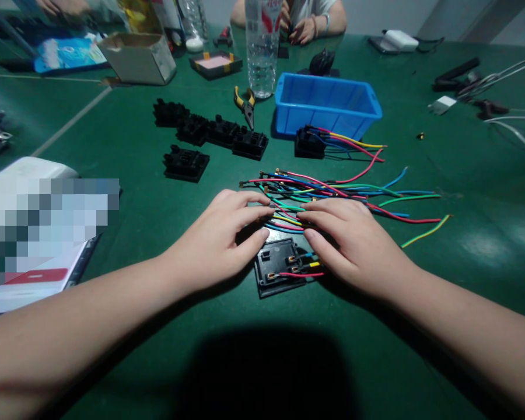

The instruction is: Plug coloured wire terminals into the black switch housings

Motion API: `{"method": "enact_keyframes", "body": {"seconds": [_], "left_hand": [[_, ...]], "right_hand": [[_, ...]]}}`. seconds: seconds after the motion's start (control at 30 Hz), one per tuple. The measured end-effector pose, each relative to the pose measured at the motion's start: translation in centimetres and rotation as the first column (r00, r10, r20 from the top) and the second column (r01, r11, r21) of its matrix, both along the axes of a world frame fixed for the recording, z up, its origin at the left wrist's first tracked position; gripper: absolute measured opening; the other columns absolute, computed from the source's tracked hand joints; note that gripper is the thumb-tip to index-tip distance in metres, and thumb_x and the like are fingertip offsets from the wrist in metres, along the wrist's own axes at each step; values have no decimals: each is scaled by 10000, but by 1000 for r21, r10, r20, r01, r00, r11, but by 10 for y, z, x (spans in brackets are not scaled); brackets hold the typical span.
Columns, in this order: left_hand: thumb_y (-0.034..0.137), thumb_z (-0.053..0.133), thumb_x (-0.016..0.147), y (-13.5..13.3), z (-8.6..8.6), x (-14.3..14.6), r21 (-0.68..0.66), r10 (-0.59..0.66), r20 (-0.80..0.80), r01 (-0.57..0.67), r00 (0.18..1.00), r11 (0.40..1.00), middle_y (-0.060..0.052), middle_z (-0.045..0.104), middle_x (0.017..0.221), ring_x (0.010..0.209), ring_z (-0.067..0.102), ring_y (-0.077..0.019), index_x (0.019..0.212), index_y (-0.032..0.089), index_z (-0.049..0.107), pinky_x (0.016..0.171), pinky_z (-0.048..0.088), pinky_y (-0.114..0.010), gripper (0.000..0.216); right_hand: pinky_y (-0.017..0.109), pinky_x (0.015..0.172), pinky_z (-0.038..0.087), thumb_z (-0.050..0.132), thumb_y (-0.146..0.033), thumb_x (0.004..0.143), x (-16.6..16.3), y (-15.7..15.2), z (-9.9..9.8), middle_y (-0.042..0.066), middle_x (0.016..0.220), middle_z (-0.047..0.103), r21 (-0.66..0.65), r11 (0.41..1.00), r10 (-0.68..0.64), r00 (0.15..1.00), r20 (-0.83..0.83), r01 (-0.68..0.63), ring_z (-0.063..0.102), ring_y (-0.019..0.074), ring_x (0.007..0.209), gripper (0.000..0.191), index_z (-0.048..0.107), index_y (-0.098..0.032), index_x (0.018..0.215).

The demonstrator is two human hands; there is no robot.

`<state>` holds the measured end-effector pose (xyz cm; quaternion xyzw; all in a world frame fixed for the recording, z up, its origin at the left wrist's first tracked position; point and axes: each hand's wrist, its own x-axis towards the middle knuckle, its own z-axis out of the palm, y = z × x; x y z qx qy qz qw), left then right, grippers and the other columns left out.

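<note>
Both hands rest at a loose bundle of coloured wires point(345, 186) with small metal terminals on their left ends. My left hand point(227, 233) reaches in from the left, fingers stretched and thumb apart, fingertips at the terminal ends. My right hand point(354, 239) lies over the wires from the right, fingers extended and thumb apart; no firm grip shows. Just below the fingertips, a black plastic socket housing point(280, 283) lies flat on the table, with red, yellow and blue wires fitted into it. Part of those wires is hidden beneath my right hand.
Several black housings point(186, 163) sit beyond my left hand, near yellow-handled pliers point(245, 105). Behind the wires are a wired black housing point(310, 143), a blue bin point(328, 111) and a plastic bottle point(262, 52). A phone point(48, 262) lies left. Another person's hand point(304, 30) is across the table.
</note>
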<state>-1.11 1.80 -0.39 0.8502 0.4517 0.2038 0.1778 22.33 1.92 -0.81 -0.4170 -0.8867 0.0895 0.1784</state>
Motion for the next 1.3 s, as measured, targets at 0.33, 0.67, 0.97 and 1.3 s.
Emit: {"method": "enact_keyframes", "body": {"seconds": [0.33, 0.67, 0.97, 1.3], "left_hand": [[337, 470, 945, 1, -4, -1, -21, 20, -23, -21, 1000, 1000, -118, 573, 1343, 1251, 476, -261, 1242, 140, 634, 1090, 378, -460, 392], [290, 510, 920, 2, -3, -3, -39, -7, 21, 8, 1000, 999, -76, 562, 1381, 1267, 480, -240, 1202, 174, 617, 1081, 383, -422, 323], [267, 546, 875, 0, -1, -1, -94, 60, 85, -52, 995, 994, -57, 609, 1127, 1033, 539, -218, 1164, 174, 533, 911, 450, -355, 304], [256, 543, 909, 1, 1, 0, -101, 81, 164, -65, 983, 993, -33, 656, 1097, 1037, 566, -203, 1098, 185, 614, 924, 439, -345, 214]], "right_hand": [[457, 939, 459, 442, -291, 971, 0, -1, 2, 127, 1172, 690, 70, 997, 30, 999, -41, -27, 619, 265, 1096, 301, 678, -156, 1100], [423, 893, 500, 472, -241, 949, 0, 0, 2, 111, 1064, 723, 108, 993, 60, 997, -53, -54, 655, 246, 1004, 255, 706, -153, 998], [416, 902, 484, 461, -261, 951, 0, 0, 2, 109, 1087, 710, 83, 996, 38, 999, -31, -35, 643, 249, 1021, 265, 707, -166, 987], [446, 901, 466, 474, -234, 949, 1, -1, 0, 120, 1089, 710, 100, 994, 56, 997, -61, -50, 638, 259, 1022, 258, 710, -144, 996]]}}
